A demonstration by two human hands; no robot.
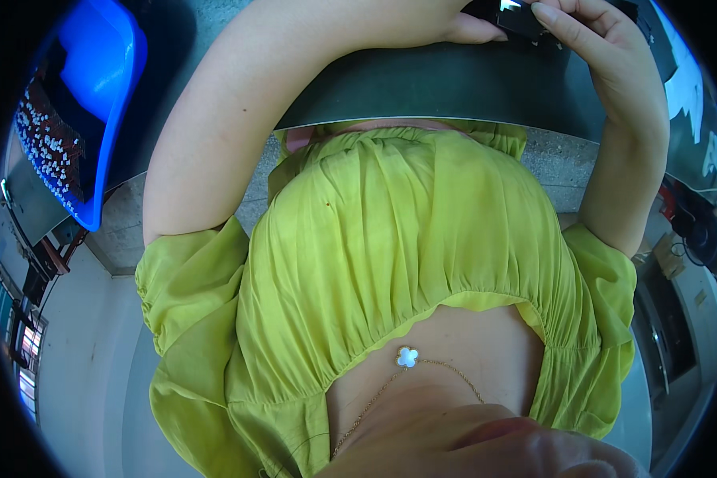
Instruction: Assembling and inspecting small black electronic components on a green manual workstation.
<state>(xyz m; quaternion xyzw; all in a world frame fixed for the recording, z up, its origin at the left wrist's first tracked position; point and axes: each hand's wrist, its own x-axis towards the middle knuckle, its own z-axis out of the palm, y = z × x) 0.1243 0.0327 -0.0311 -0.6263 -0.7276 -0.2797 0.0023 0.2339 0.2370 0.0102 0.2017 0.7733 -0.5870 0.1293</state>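
Note:
At the upper right edge of the head view, my right hand (pixel 605 36) has its fingers curled and its thumb pressed against a small black piece (pixel 519 22). This piece is flat with a bright, shiny spot on top; its far side is cut off by the picture's edge. My left hand (pixel 474 29) comes in from the left, its thumb lying beside the piece's near left side. The left fingers are out of the picture, so their grip on it is hidden. Tiny dark bits lie around the piece on the dark green table (pixel 438 84).
At the far left stands a blue plastic bin (pixel 119 48), with many small white bits on a reddish-brown surface (pixel 52 147) by it. Torn white sheets (pixel 683 92) lie on the table at the right. The table's near edge curves in front of my body.

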